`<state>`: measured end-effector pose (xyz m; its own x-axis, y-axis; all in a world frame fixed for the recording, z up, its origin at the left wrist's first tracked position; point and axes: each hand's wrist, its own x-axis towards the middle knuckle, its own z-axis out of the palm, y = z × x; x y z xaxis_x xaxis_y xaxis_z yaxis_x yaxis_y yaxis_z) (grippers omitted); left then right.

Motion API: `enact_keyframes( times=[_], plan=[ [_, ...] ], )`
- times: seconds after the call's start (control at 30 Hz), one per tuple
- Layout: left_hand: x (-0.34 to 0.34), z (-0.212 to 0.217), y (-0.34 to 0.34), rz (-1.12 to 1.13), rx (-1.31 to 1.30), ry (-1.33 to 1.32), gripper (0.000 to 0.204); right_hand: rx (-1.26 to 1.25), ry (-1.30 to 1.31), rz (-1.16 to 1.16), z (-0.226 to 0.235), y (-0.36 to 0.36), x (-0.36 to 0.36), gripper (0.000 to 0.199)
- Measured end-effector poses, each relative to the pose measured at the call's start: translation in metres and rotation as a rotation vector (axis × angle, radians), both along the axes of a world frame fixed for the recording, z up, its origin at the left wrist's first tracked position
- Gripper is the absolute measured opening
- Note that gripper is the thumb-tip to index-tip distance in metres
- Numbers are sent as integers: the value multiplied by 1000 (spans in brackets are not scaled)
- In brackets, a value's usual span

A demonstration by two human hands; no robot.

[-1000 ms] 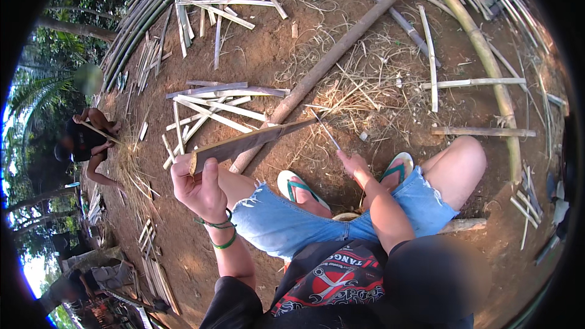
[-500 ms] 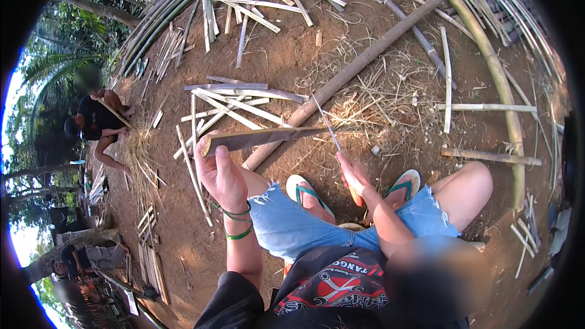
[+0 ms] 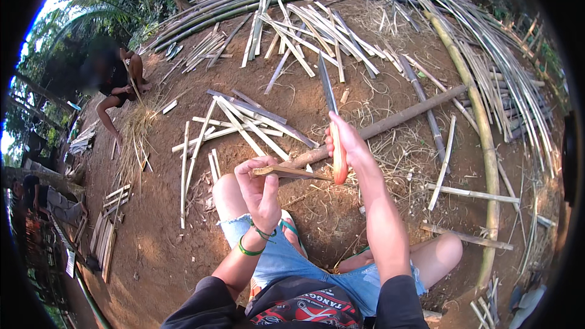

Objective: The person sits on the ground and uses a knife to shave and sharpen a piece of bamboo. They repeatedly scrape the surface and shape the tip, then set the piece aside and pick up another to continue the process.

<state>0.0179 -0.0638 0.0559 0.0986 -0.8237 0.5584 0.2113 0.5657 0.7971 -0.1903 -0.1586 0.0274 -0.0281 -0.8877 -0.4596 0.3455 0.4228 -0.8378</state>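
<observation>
Bamboo strip (image 3: 291, 172) sits pinched in the left hand (image 3: 262, 192) above the knee; right hand (image 3: 348, 146) is clenched around the knife (image 3: 332, 123), blade raised (I'd keep strokes shallow, away from those fingers).

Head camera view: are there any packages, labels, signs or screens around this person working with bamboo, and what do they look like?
Packages, signs, screens: none to be seen.
Printed shirt design: on the person's own dark shirt at the bottom edge, a red, white and black graphic with lettering across it.
Everything else is split bamboo strips and poles on bare earth.
</observation>
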Motion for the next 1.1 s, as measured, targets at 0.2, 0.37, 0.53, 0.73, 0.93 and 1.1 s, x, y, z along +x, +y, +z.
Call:
enact_keyframes(
  times=[0.2, 0.37, 0.53, 0.73, 0.93, 1.1],
  plan=[
    [0, -9, 13, 26, -24, 48, 23, -79, -95, -54, 46, -75, -23, 49],
    [16, -12, 18, 63, -12, 70, 24, -49, -55, -3, 30, -61, -21, 51],
    [12, -13, 15, 20, -28, 105, 30, 4, 12, -35, 15, -49, -35, 51],
    [-1, -6, 9, 104, -9, 300, 28, 11, 13, -60, 19, -49, -43, 50],
    [-5, 0, 6, 42, -26, 444, 29, -14, -104, -54, 35, -60, -47, 50],
    [-14, 11, 11, 69, 53, 432, 33, -51, -200, -25, 53, -70, -52, 51]
  ],
)
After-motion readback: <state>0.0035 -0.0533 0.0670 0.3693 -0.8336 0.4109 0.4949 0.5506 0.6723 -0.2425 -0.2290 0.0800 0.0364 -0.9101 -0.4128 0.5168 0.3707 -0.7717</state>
